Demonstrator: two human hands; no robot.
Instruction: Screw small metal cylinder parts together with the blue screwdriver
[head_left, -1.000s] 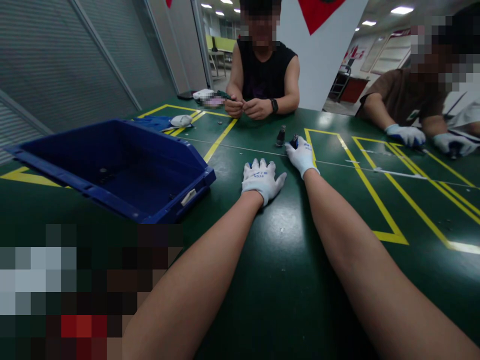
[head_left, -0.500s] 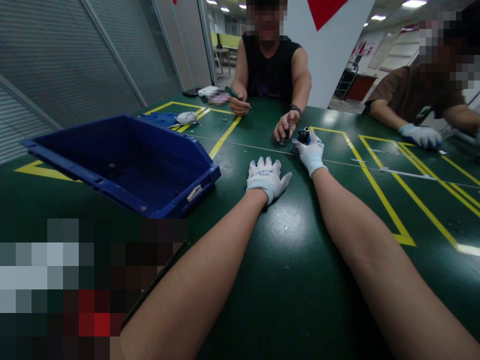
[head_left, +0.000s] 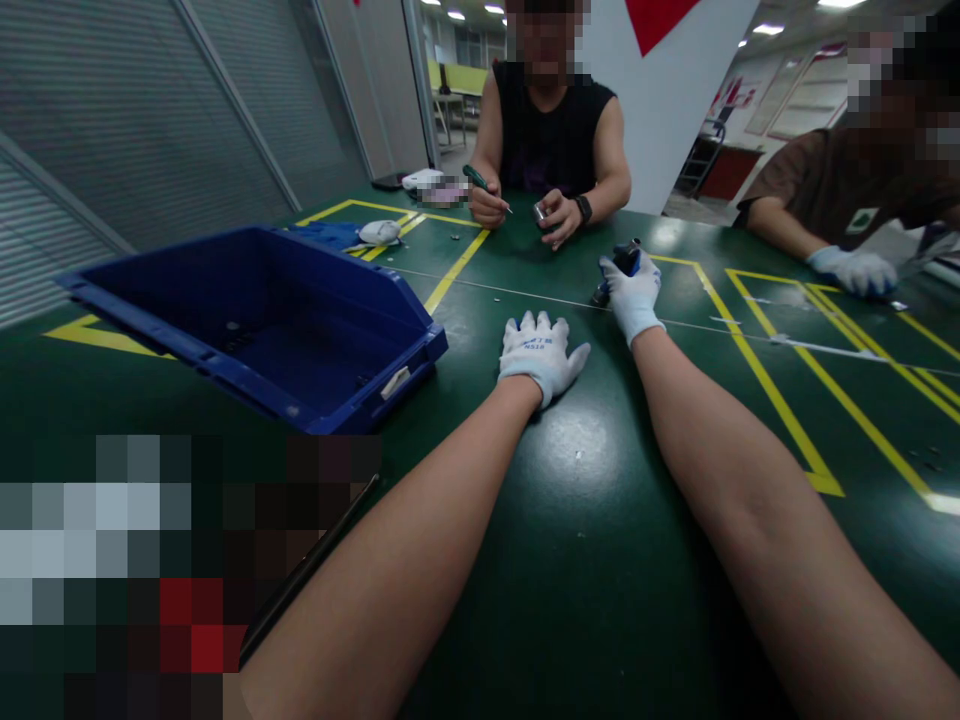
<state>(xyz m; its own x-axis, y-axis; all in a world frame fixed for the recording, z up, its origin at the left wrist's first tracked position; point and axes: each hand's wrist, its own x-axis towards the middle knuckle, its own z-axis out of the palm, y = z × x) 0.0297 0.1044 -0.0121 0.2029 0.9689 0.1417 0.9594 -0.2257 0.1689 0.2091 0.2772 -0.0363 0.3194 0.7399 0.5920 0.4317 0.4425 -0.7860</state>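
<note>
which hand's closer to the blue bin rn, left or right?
Left. The left hand lies flat on the table beside the blue bin's near corner; the right hand is farther out, past it, gripping a small dark part.

Our two bare forearms reach forward, each ending in a white glove.
Our left hand (head_left: 541, 355) lies palm down on the surface (head_left: 600, 560), fingers spread and holding nothing. Our right hand (head_left: 634, 295) stretches farther ahead, back of the glove towards us, fingers curled closed around a small dark part (head_left: 624, 260). Both arms are almost straight, the left entering from bottom centre, the right from the bottom right corner. The hands are near each other, not touching.
</note>
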